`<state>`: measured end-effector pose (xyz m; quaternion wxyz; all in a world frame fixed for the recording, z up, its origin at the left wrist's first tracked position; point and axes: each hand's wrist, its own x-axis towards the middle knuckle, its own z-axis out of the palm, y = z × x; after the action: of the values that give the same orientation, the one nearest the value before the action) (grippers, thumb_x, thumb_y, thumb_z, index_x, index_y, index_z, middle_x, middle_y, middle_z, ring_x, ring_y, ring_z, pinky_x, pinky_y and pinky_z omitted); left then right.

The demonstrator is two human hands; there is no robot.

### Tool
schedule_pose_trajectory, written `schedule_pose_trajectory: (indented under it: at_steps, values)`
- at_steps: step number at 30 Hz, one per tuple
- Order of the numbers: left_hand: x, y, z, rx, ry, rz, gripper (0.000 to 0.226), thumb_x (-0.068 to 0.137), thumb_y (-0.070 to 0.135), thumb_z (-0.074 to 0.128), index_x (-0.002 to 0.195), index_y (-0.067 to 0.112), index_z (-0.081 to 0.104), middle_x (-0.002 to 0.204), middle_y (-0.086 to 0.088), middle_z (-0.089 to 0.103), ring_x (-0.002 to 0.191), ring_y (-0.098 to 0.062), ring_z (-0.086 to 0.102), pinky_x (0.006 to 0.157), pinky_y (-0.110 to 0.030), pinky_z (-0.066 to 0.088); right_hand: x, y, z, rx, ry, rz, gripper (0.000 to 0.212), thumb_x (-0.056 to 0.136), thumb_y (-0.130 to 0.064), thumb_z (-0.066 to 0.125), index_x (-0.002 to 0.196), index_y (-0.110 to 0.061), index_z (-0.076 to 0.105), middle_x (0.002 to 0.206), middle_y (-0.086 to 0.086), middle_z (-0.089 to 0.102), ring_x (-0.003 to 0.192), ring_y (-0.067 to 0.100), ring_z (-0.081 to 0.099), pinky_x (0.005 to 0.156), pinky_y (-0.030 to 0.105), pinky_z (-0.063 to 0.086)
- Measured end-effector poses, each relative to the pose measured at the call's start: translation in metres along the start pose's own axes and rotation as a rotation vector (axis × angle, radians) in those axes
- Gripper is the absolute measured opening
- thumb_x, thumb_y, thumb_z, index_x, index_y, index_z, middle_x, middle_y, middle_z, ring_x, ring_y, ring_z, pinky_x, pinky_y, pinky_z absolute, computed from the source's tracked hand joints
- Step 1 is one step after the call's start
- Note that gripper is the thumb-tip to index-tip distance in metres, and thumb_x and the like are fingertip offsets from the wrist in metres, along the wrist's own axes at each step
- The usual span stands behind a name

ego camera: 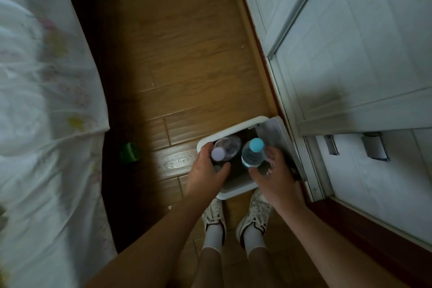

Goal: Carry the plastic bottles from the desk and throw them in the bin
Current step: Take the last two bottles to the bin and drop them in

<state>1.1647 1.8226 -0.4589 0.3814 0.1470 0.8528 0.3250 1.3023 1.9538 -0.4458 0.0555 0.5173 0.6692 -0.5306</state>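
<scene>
A white bin (236, 127) stands on the wooden floor just ahead of my feet, its lid (275, 131) tipped up at the right. Over its dark opening my left hand (205, 170) grips a clear plastic bottle with a pale lilac cap (228, 147). My right hand (275, 175) holds a second clear bottle with a light blue cap (253, 153), fingers curled round its side. Both bottles point cap-up toward me, directly above the bin's mouth.
A bed with a white flowered cover (46, 100) fills the left side. White cabinet doors (350, 54) run along the right, close to the bin. A small green object (129, 151) lies on the floor by the bed. My white shoes (214, 215) touch the bin's near edge.
</scene>
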Motion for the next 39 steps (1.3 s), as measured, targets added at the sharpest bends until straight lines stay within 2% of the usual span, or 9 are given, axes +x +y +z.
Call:
schedule_pose_trajectory:
  at_steps: [3,5,7,11,17,22,30,35,39]
  values:
    - [-0.014,-0.016,-0.012,0.034,0.001,-0.055,0.036,0.084,0.058,0.064,0.114,0.049,0.046,0.108,0.018,0.063,0.094,0.000,0.062,0.068,-0.021,0.053,-0.010,0.005,-0.002,-0.084,-0.067,0.045,0.057,0.091,-0.032,0.068,0.142,-0.026,0.044,0.141,-0.005,0.054,0.123,0.007,0.053,0.099,0.031,0.049]
    - [-0.027,-0.028,-0.025,0.068,-0.015,-0.081,0.042,0.083,0.068,0.057,0.118,0.045,0.053,0.105,0.023,0.062,0.096,0.002,0.061,0.070,-0.024,0.056,-0.021,0.005,-0.008,-0.137,-0.116,0.057,0.048,0.094,-0.032,0.065,0.138,-0.023,0.049,0.132,-0.004,0.059,0.113,0.005,0.058,0.091,0.023,0.051]
    - [-0.038,-0.038,-0.040,0.110,-0.018,-0.116,0.049,0.086,0.067,0.056,0.126,0.038,0.057,0.104,0.020,0.064,0.096,0.002,0.062,0.073,-0.028,0.058,-0.034,0.003,-0.014,-0.180,-0.140,0.052,0.039,0.096,-0.031,0.063,0.133,-0.021,0.054,0.120,-0.008,0.061,0.102,0.002,0.061,0.079,0.015,0.048]
    - [-0.057,-0.044,-0.065,0.192,-0.011,-0.130,0.035,0.092,0.055,0.059,0.117,0.031,0.065,0.091,0.020,0.065,0.084,0.006,0.060,0.064,-0.016,0.044,-0.063,-0.008,-0.031,-0.163,-0.115,0.025,0.030,0.097,-0.027,0.061,0.126,-0.022,0.058,0.111,-0.015,0.059,0.109,0.005,0.060,0.088,0.022,0.047]
    - [-0.087,-0.041,-0.085,0.301,-0.105,-0.148,0.025,0.096,0.049,0.056,0.104,0.029,0.069,0.092,0.012,0.070,0.081,-0.004,0.064,0.069,-0.027,0.050,-0.087,-0.027,-0.050,-0.156,-0.107,-0.023,0.032,0.098,-0.028,0.059,0.129,-0.023,0.056,0.117,-0.010,0.062,0.108,0.005,0.059,0.090,0.024,0.045]
    - [-0.105,-0.058,-0.093,0.264,-0.043,-0.169,0.021,0.095,0.048,0.057,0.098,0.031,0.069,0.085,0.017,0.069,0.079,-0.003,0.065,0.072,-0.030,0.054,-0.082,-0.026,-0.042,-0.189,-0.182,-0.079,0.033,0.098,-0.032,0.059,0.129,-0.024,0.057,0.107,-0.018,0.060,0.099,-0.004,0.058,0.082,0.016,0.046]
    - [-0.131,-0.068,-0.111,0.192,-0.034,-0.157,0.008,0.096,0.049,0.057,0.098,0.042,0.062,0.088,0.018,0.068,0.080,0.004,0.063,0.064,-0.019,0.046,-0.070,-0.042,-0.010,-0.252,-0.242,-0.164,0.041,0.093,-0.033,0.066,0.132,-0.025,0.055,0.119,-0.010,0.065,0.105,0.004,0.061,0.083,0.019,0.048]
    - [-0.107,-0.089,-0.118,0.176,-0.061,-0.153,0.010,0.095,0.046,0.060,0.086,0.049,0.060,0.085,0.021,0.070,0.080,0.008,0.063,0.065,-0.014,0.043,-0.026,-0.057,0.039,-0.284,-0.172,-0.222,0.054,0.085,-0.042,0.072,0.133,-0.030,0.052,0.125,-0.010,0.059,0.110,0.005,0.055,0.087,0.023,0.044]
    - [-0.075,-0.113,-0.120,0.151,-0.081,-0.124,0.007,0.095,0.047,0.060,0.088,0.048,0.062,0.086,0.018,0.071,0.081,0.005,0.065,0.068,-0.020,0.048,0.010,-0.050,0.088,-0.376,-0.025,-0.321,0.051,0.079,-0.049,0.074,0.122,-0.029,0.056,0.122,-0.009,0.055,0.109,0.008,0.050,0.087,0.027,0.046]
